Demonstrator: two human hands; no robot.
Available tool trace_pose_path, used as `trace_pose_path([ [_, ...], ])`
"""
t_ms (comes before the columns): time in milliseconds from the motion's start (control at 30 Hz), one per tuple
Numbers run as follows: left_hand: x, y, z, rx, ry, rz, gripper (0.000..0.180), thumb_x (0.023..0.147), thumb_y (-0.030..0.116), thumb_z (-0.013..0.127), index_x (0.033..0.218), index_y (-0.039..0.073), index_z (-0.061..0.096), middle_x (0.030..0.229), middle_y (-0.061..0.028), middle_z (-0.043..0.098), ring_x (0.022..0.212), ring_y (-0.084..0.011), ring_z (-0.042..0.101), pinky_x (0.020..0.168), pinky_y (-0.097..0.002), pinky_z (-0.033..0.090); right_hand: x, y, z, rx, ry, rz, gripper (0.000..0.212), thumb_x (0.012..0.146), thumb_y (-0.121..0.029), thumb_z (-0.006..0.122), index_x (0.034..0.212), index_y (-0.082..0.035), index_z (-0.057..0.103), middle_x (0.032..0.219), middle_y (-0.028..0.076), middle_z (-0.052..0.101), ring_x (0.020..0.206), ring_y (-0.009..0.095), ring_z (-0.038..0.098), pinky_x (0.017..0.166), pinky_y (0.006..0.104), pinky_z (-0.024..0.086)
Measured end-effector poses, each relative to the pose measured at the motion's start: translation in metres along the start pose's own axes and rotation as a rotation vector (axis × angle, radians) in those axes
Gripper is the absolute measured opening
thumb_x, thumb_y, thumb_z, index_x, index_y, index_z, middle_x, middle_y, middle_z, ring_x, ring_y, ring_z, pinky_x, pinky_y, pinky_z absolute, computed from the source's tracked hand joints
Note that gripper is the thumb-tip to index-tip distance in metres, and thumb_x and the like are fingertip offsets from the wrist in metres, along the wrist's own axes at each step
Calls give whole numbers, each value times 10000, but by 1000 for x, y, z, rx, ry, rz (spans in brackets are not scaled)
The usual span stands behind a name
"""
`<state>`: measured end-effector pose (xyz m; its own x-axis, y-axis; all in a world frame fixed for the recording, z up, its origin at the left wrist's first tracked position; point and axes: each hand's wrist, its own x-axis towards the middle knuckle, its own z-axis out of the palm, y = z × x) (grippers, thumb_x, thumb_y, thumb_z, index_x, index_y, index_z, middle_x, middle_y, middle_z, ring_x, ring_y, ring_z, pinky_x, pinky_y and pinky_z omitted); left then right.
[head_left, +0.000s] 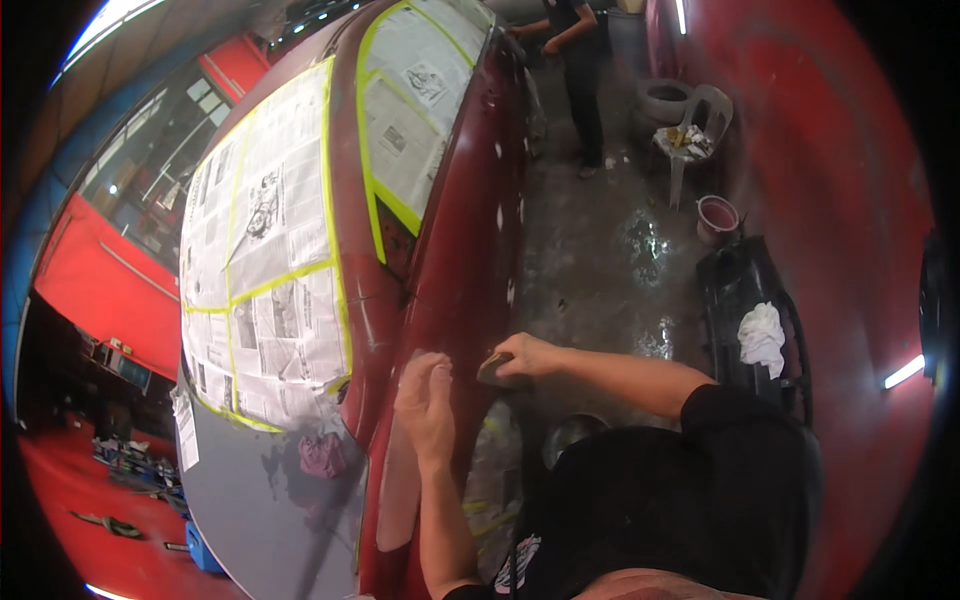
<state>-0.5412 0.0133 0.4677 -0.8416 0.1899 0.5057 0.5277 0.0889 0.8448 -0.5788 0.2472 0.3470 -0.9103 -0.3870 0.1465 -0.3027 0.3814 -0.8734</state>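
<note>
Car [478, 215] wears newspaper [290, 225] printed illegibly small.

The person wore a black T-shirt [650, 500] with short sleeves [745, 425]. A small, pale printed graphic [517, 563] marked the left side of its front. Forearms, left hand [426, 395] and right hand [527, 357] were bare.

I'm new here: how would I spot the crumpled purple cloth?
On the dark-red car, find the largest white newspaper covering, edged with yellow tape. Below it, on the broad grey panel, lies the cloth. Unlike the flat covering above, it's bunched and purple.
</note>
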Motion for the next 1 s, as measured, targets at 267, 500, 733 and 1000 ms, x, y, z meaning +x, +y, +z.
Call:
trace_pose_path([
  [267, 56, 164, 57, 36, -176, 566, 186, 868, 104, 727, 957, -60, 727, 896, -174, 725, 797, -267, 704, 703, -350, 560, -141, 243, -9, -234, 102, 246, 453, 763, -282, 799, 1191, -134, 777, 1057, 185, 762, 994, 368, 732, 902, 449, 568],
  [500, 65, 255, 73, -185, -319, 802, 495, 883, 476, 744, 916, -17, 711, 806, -170, 707, 618, -259, 680, 561, -347, 551, -355, 361, -26, -388, 89, 924, 537, 699, -321, 869, 1127, -16, 758, 1067, 275, 727, 1041, 405, 714, 889, 484, 574],
  [733, 122, 259, 50, -297, -841, 1258, 838, 971, 699, 544, 1078, -126, 642, 907, -277, 684, 691, -278, 662, 557, -308, 504, -383, 314, 13, -353, 245, 946, 653, 707, -363, 896, 1234, -20, 718, 1203, 289, 692, 1142, 446, 665, 996, 484, 531],
  [1000, 54, 285, 67, -254, -561, 830, 454, 838, 415, 806, 928, -9, 672, 805, -172, 687, 601, -234, 665, 533, -317, 539, -364, 337, 23, -479, 268, 924, 681, 739, -432, 873, 1217, 25, 713, 1219, 282, 683, 1165, 439, 650, 1002, 470, 524],
])
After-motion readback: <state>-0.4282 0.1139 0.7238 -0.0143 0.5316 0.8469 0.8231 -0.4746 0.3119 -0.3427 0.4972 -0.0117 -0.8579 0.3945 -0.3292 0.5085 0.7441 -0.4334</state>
